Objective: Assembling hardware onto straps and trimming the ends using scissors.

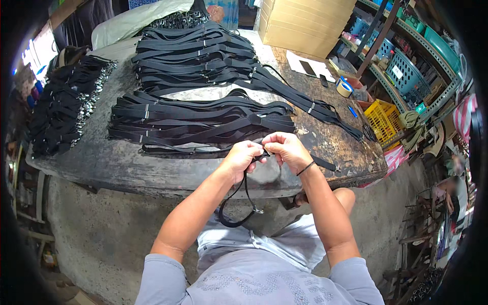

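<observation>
At centre frame, left hand (243,158) and right hand (285,148) each keep a closed grip on 1 black strap (243,203); 2 finished stacks (203,119) already cover the table (101,162).

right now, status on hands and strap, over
Left hand and right hand both pinching black strap; loop hangs below table edge; strap stacks behind.

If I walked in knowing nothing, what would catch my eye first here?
Probably the stacks of black straps laid in rows across the worn table. Next, at the near edge, the left hand and right hand pinch one black strap whose loop hangs below them.
</observation>
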`<state>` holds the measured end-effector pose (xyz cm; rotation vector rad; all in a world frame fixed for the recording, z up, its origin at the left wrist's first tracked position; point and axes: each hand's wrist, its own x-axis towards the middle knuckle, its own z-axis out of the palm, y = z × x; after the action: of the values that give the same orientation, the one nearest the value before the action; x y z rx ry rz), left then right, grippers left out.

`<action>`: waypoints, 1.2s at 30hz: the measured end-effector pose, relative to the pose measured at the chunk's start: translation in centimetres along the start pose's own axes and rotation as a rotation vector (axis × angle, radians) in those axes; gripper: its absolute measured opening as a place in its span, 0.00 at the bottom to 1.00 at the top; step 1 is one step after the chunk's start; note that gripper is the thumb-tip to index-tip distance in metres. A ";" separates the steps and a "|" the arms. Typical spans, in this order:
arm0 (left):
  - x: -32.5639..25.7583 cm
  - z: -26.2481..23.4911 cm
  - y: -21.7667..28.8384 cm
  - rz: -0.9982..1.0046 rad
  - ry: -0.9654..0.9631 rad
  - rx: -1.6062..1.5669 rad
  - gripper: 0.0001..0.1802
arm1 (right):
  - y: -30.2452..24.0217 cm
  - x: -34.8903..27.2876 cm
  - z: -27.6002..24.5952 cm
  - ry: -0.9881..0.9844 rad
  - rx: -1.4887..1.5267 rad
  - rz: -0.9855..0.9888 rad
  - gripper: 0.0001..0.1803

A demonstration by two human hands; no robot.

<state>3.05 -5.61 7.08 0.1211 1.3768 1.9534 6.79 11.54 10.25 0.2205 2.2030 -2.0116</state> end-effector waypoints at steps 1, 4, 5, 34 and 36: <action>0.1 -0.1 0.0 0.001 0.000 0.001 0.05 | -0.1 0.0 0.0 0.000 0.000 -0.001 0.08; 0.0 -0.4 0.0 -0.021 -0.001 -0.045 0.06 | -0.1 -0.3 0.2 -0.007 0.042 -0.019 0.09; 0.0 -0.5 0.0 -0.024 0.004 -0.053 0.07 | 0.1 -0.4 0.2 0.017 0.146 -0.016 0.09; -1.9 3.9 -4.1 0.358 0.052 0.271 0.14 | 1.0 -8.2 -1.7 0.143 0.245 -0.216 0.12; -1.8 4.6 -4.4 0.393 0.041 0.305 0.14 | 1.8 -8.4 -1.8 0.201 0.213 -0.267 0.12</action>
<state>8.70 -2.43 5.82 0.5330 1.7771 2.0458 15.38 13.47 10.43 0.1662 2.2321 -2.4723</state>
